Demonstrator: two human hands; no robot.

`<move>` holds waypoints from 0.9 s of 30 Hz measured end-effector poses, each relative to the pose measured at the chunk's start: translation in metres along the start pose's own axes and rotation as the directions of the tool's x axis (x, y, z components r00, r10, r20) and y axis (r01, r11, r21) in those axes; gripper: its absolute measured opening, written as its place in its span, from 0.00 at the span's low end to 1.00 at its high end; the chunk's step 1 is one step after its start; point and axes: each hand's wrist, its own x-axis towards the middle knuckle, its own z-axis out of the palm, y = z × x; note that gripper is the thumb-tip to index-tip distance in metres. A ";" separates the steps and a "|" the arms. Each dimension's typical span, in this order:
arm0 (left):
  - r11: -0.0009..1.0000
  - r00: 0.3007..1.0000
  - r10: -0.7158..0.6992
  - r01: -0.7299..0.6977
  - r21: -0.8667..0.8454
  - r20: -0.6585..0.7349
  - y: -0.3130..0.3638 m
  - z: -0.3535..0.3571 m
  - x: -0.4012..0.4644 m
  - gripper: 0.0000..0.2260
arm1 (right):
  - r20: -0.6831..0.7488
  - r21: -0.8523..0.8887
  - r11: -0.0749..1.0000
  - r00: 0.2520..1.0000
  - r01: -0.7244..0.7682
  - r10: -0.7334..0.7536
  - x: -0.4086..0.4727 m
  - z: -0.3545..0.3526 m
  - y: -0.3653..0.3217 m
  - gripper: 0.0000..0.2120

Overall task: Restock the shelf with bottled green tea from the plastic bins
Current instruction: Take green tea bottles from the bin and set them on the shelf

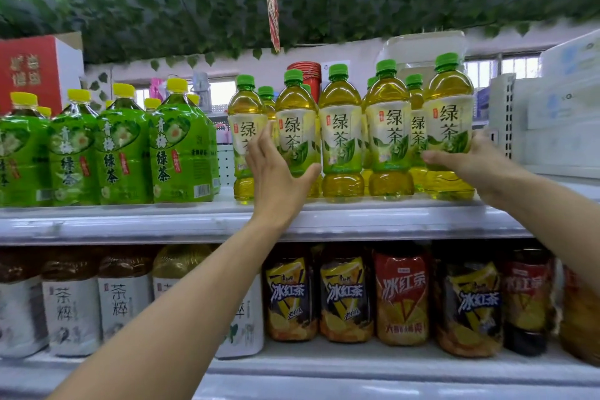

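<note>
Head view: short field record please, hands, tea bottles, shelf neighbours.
left hand: open, fingers straight, against the left end of the green tea bottles
right hand: holds the rightmost bottle, thumb across its front
bottles: upright on the top shelf, green caps
left neighbours: plum tea bottles, yellow caps
lower shelf: iced tea bottles

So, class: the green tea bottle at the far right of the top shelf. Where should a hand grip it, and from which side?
Probably at the waist of the green tea bottle, just below the label, where it narrows. Come from its open right side, as the right hand does; another bottle crowds its left.
</note>
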 end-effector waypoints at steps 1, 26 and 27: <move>1.000 1.000 -0.002 0.002 0.002 0.013 -0.001 0.000 -0.001 0.45 | 0.013 -0.018 1.000 1.000 -0.001 0.002 0.001 -0.001 0.000 0.32; 0.840 0.853 -0.327 0.460 -0.289 0.407 -0.030 -0.055 0.042 0.17 | 0.195 -0.211 0.978 0.980 0.010 0.031 -0.008 -0.009 -0.011 0.17; 0.838 0.856 -0.327 0.459 -0.295 0.401 -0.031 -0.054 0.042 0.17 | 0.196 -0.215 0.977 0.980 0.008 0.035 -0.008 -0.007 -0.011 0.17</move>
